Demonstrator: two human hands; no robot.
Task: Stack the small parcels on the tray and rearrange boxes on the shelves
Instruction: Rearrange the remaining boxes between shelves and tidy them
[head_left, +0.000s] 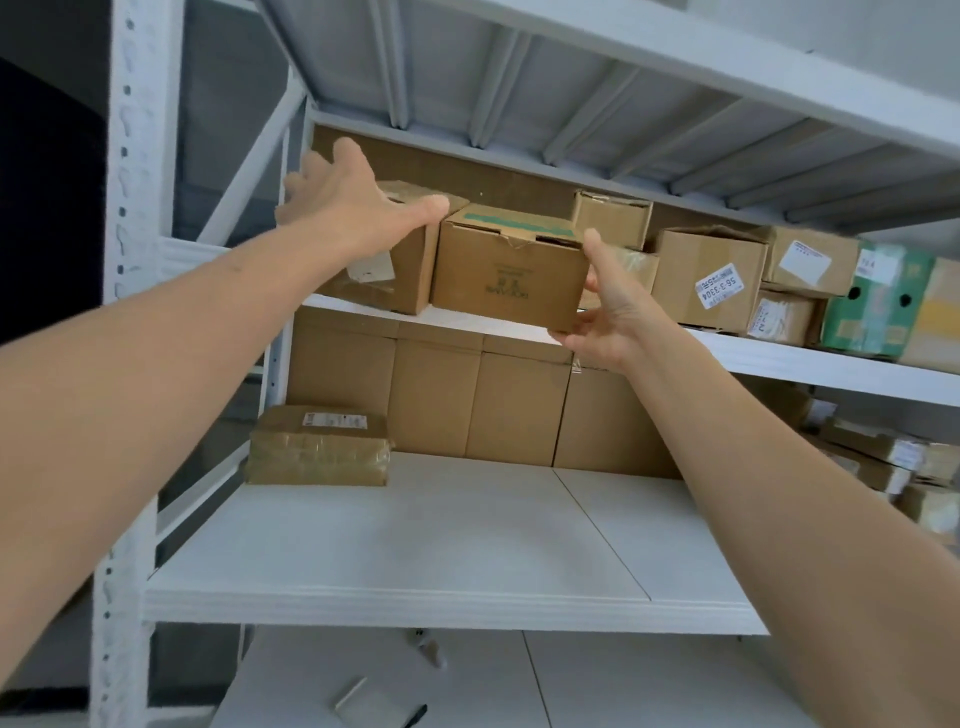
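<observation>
Head view. Looks like the shelf-rearranging step; no tray in sight.

Landmark: the brown cardboard box with a green tape strip across its lid (506, 270), standing at the front edge of the white upper shelf board (779, 358).

- The right hand (605, 312) grips that box's right end. The thumb runs up the front right corner and the fingers (571, 340) curl under the bottom corner.
- The left hand (348, 208) lies flat on top of the plain brown carton with a white label (400, 275), which touches the green-taped box's left side. Its fingers are spread, and the thumb stretches toward the green-taped box's top left corner.
- Right of the green-taped box sit close-packed smaller labelled cartons (709, 278).
- Below it, on the white lower shelf board (415, 545), a row of tall plain cartons (467, 405) stands at the back. A flat tape-wrapped parcel (319, 447) lies down to the left.

Next move, as I judge it: draw the green-taped box forward or lift it clear. It is held from one end only. The left hand would need a hold on its left face, which is tight against the neighbouring carton, so the box probably has to come forward first.
</observation>
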